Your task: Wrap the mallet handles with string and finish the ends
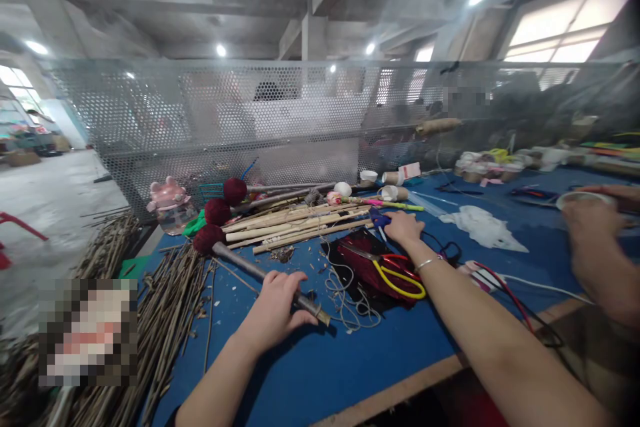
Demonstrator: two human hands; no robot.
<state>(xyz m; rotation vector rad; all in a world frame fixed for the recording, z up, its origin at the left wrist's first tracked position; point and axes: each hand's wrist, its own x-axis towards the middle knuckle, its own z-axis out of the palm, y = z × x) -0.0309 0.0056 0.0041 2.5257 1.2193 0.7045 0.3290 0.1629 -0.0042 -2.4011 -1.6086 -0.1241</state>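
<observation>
My left hand [275, 303] curls over the near end of a thick grey-wrapped stick [240, 265], which lies slanting across the blue table. At its far end is a dark red fuzzy ball [209, 240]. My right hand [404, 229] reaches further forward, its fingers on a blue tool [380, 219] that looks like a glue gun, partly hidden under them. Just below that hand, yellow-handled scissors [400, 280] rest on dark red and black cloth [353, 257]. Loose grey string [345, 297] tangles between both hands.
Thin brown twigs [165, 320] pile up on the left. Pale sticks [300, 220] lie behind my hands, near a pink-lidded jar [171, 203]. White plastic [483, 228] lies to the right. Another person's hand [593, 217] holds a roll there. A perforated metal screen [200, 120] stands behind.
</observation>
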